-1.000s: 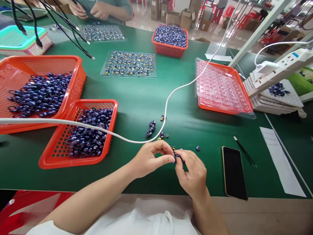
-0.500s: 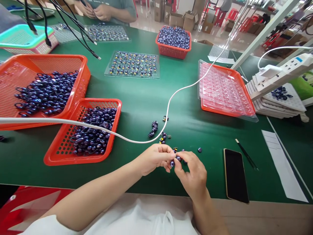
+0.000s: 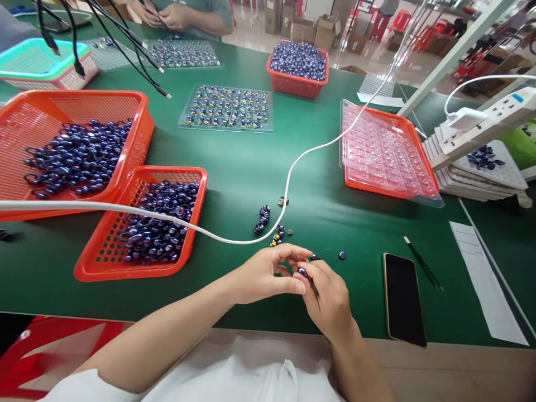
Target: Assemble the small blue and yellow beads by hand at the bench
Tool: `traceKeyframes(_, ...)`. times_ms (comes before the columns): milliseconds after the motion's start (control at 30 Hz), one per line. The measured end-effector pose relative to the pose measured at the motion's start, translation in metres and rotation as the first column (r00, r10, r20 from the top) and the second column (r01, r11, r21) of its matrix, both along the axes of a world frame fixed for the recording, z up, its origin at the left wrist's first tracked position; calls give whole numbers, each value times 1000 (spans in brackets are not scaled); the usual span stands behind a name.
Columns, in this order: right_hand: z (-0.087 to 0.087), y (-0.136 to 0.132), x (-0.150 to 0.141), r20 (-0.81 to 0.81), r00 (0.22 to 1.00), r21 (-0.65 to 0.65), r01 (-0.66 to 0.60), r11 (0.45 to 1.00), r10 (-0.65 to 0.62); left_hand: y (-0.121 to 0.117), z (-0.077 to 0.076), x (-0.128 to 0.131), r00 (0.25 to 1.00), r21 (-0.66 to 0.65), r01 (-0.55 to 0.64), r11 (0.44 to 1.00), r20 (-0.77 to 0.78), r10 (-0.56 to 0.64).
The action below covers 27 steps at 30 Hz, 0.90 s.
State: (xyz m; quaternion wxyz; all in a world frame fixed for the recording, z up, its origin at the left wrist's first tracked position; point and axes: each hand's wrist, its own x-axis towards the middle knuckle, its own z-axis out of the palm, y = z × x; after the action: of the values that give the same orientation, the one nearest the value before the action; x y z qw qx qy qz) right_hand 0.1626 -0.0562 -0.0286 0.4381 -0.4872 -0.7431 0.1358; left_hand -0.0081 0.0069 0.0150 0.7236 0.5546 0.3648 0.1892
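Note:
Low over the green table, my two hands meet near the front edge. My right hand [image 3: 330, 296] pinches a small, shiny dark purple rounded piece [image 3: 302, 272] between thumb and fingers. My left hand [image 3: 272, 273] is beside it, thumb stretched out below the piece and index finger reaching over the right fingertips. Its other fingers are partly hidden. Just beyond the hands lie loose purple pieces [image 3: 262, 219] and several with yellow bits [image 3: 276, 239]. One small purple part [image 3: 342, 255] lies alone to the right.
At left, orange baskets [image 3: 203, 192] hold purple pieces. A white cable [image 3: 234, 242] crosses the table. A filled clear tray [image 3: 182, 120], a red basket [image 3: 293, 86] and stacked clear trays [image 3: 381, 148] stand farther back. A phone [image 3: 404, 298] and tweezers [image 3: 422, 262] lie right. A co-worker's hands [image 3: 173, 17] are opposite.
My left thumb and index finger have parted from the purple piece, the thumb moving down and the index finger forward. My right hand still grips the piece.

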Motion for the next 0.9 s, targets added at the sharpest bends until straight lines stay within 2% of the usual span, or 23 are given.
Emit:
traceKeyframes(133, -3, -2, -5, 29, 999, 87, 27, 996, -30, -3, -4, 2, 999, 37, 45, 998, 6, -46)
traceKeyframes(433, 0, -5, -7, 33, 999, 131, 33, 991, -38, -7, -2, 4, 1000, 55, -30, 998, -1, 31)
traceKeyframes(700, -7, -4, -10, 3, 998, 121, 58, 991, -59, -10, -11, 8, 993, -75, -91, 993, 73, 97)
traceKeyframes(800, -7, -2, -9, -1, 999, 139, 49, 989, -50, -12, -10, 8, 987, -135, -101, 986, 110, 116)
traceKeyframes(867, -4, -1, -9, 18, 1000, 148, 16, 989, -19, -13, -3, 4, 992, -81, -107, 991, 56, 112)
traceKeyframes(900, -1, -1, -9, 31, 999, 139, -25, 990, 21, -15, 2, 2, 994, -14, -105, 994, 10, 105)
